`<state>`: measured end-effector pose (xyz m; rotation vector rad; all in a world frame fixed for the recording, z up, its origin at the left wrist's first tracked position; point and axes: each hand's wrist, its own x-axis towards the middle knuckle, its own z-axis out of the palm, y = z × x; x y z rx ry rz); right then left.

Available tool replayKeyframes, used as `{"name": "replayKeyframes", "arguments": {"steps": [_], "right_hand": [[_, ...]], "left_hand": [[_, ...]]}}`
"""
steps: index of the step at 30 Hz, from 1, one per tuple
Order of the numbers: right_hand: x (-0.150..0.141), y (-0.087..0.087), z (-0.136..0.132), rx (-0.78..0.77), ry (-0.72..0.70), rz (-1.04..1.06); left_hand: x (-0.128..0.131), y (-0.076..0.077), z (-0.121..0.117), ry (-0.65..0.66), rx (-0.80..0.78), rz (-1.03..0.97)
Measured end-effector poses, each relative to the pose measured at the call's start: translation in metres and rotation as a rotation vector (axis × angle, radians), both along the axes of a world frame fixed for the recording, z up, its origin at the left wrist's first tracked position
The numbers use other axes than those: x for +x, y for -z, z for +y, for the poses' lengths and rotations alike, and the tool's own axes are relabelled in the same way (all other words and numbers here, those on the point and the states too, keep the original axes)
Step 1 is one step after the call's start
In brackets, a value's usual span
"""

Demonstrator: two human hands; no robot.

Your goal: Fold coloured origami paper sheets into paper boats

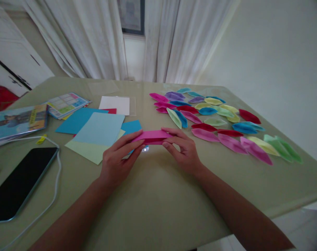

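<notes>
A pink piece of folded paper [153, 136] is held level above the table, stretched between both hands. My left hand [122, 155] pinches its left end, with fingertips along the upper and lower edges. At the right end, my right hand [183, 148] grips it the same way, thumb below and forefinger on top. A darker pink crease or gap runs along the strip's middle. Behind my left hand lie loose paper sheets: light blue [102, 127], pale green [89, 150] and blue [132, 126]. To the right of my hands lie several folded paper boat-like shapes [207, 135] in many colours.
A black-screened phone [22, 183] and a white cable [55, 195] with a yellow tie lie at the left. Beyond them are a glossy booklet [17, 122], printed cards [67, 104] and a white sheet [114, 104]. Curtains [95, 42] hang behind the table [158, 209].
</notes>
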<state>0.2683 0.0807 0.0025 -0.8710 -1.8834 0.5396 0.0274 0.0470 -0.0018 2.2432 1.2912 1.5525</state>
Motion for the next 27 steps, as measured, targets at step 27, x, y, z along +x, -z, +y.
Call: {"name": "replayKeyframes", "arguments": {"steps": [27], "right_hand": [[0.002,0.004,0.006,-0.091,0.011,-0.258]], "left_hand": [[-0.013,0.01,0.011,0.216,-0.234,0.281]]}}
